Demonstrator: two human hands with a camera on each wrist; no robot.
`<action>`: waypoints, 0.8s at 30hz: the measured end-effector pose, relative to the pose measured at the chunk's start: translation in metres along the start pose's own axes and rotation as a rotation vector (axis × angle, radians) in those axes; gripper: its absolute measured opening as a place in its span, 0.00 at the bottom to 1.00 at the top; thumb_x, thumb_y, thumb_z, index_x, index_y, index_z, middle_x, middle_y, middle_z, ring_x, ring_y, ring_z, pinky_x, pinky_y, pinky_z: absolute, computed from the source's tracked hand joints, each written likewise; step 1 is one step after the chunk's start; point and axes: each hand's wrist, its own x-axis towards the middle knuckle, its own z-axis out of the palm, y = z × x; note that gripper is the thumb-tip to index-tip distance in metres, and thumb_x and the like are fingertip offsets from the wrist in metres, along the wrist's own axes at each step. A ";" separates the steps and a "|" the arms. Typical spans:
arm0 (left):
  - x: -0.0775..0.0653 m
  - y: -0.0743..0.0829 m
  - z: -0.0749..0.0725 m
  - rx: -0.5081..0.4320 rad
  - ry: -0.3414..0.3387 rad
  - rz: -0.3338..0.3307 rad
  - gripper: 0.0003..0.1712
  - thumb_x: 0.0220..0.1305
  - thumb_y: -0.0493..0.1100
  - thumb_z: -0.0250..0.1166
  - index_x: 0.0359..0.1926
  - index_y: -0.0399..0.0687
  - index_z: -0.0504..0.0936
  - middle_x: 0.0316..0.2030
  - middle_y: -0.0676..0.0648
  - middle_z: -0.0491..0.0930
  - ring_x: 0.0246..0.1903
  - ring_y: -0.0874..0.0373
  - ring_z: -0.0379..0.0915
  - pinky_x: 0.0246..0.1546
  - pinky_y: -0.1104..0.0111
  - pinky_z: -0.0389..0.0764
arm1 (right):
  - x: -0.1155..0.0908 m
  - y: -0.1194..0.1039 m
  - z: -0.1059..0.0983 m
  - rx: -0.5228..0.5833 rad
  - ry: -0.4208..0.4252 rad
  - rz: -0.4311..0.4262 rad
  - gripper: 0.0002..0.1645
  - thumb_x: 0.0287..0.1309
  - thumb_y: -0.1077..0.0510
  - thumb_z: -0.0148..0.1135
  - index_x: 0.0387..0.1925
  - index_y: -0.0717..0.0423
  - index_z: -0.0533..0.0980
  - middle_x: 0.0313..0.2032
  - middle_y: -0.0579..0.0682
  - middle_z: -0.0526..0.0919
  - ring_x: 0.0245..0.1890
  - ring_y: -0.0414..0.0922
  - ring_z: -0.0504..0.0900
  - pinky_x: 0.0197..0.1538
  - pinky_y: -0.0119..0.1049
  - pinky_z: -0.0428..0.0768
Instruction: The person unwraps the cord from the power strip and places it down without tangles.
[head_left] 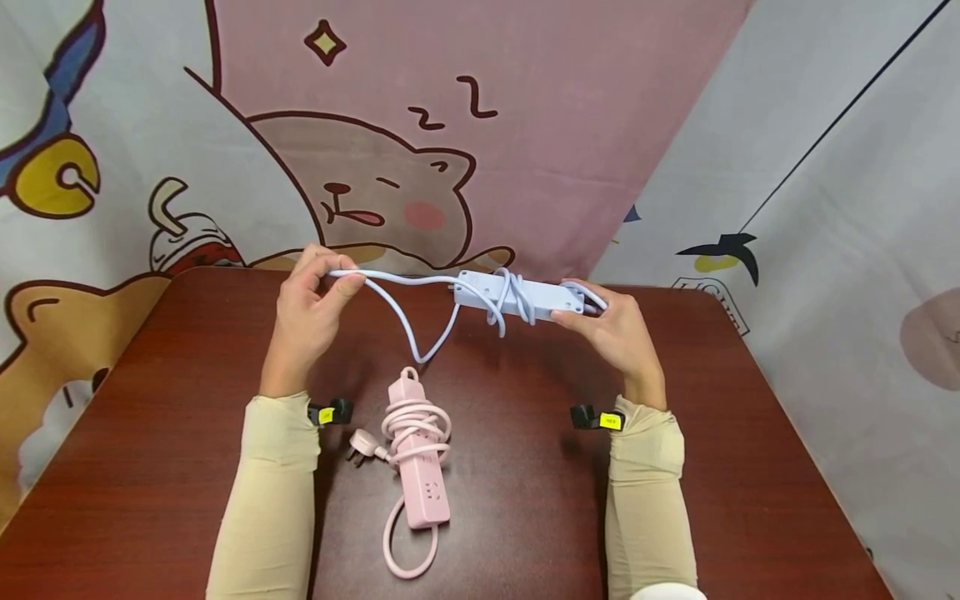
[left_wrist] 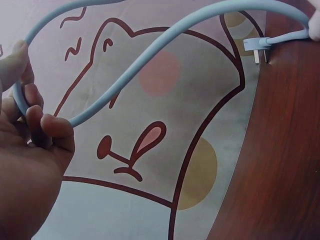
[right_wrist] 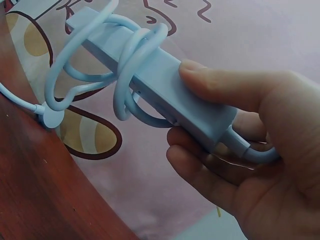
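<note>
A light blue power strip [head_left: 471, 287] is held up over the far part of the table, with turns of its cable wound round the middle. My right hand [head_left: 618, 329] grips its right end, thumb on one face and fingers on the other, beside the cord outlet [right_wrist: 234, 142]. Off to the left, my left hand [head_left: 307, 308] pinches a loop of the blue cable [head_left: 408, 321] between thumb and fingers. The strip's plug [left_wrist: 256, 44] dangles on its cord in the left wrist view, prongs showing.
Nearer me on the brown table [head_left: 525, 500] lies a pink power strip [head_left: 426, 492], its cord wrapped round it and its plug [head_left: 365, 444] to the left. A printed cloth [head_left: 570, 100] hangs behind the table. A white rounded object [head_left: 667, 592] shows at the bottom edge.
</note>
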 end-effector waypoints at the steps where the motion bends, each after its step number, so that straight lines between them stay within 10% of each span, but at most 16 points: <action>1: 0.000 0.000 0.000 -0.003 -0.005 0.003 0.06 0.65 0.32 0.68 0.40 0.31 0.83 0.36 0.60 0.71 0.36 0.67 0.66 0.36 0.79 0.67 | 0.000 0.000 0.000 -0.002 0.006 -0.002 0.32 0.52 0.47 0.79 0.59 0.46 0.82 0.51 0.50 0.87 0.41 0.39 0.80 0.43 0.24 0.77; 24: 0.000 -0.006 -0.004 -0.044 -0.042 0.002 0.07 0.65 0.31 0.67 0.41 0.28 0.81 0.38 0.60 0.72 0.37 0.65 0.67 0.37 0.79 0.70 | 0.001 -0.003 -0.002 0.052 0.119 -0.025 0.30 0.51 0.53 0.80 0.58 0.49 0.83 0.49 0.52 0.88 0.40 0.33 0.81 0.42 0.22 0.77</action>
